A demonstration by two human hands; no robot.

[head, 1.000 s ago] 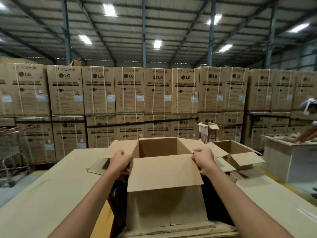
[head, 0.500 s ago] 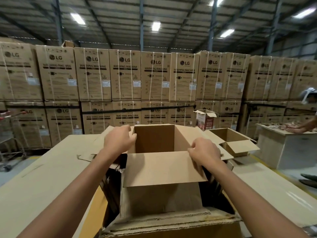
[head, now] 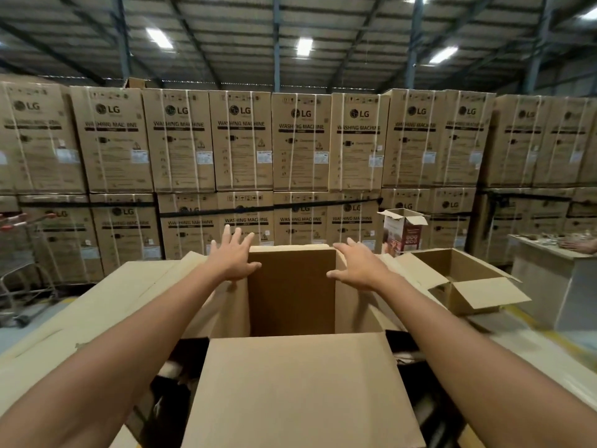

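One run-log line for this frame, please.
phase: opening carton | left hand: fingers spread, at carton's far-left edge | right hand: fingers spread, at far-right edge | near flap: folded outward

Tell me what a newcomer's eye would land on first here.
Dead centre, a big open cardboard box, with the left hand and right hand spread open at its far corners. Behind it, a wall of stacked LG washing machine cartons spans the whole background. A smaller open box sits to the right.
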